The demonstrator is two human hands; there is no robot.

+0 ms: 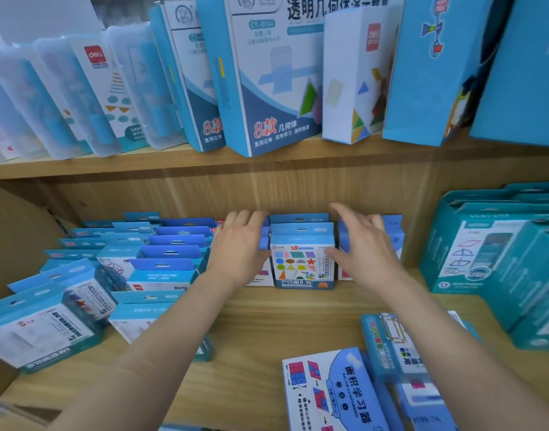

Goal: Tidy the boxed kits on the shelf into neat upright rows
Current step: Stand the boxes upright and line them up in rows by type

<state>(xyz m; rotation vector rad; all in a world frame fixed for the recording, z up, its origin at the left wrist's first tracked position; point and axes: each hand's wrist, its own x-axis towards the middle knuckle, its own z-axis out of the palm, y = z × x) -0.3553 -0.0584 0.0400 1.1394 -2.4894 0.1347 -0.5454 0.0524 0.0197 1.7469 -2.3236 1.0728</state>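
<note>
Both forearms reach deep over the shelf (267,321). The left hand (239,244) lies palm-down on boxes (262,276) just left of the upright shapes box (302,259). Its fingertips are hidden behind them, so its grip cannot be told. Right of that box, the right hand (363,241) is spread loose, thumb touching its edge.

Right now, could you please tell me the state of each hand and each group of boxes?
Left hand: resting on box tops, fingers bent over them.
Right hand: open, fingers spread above box tops.
Shapes box: upright, facing forward, between the hands.
Blue boxes on the left: tilted backward, rows uneven.
Front boxes: lying flat on the lower shelf.
Top-shelf boxes: standing on end, some leaning.
</note>
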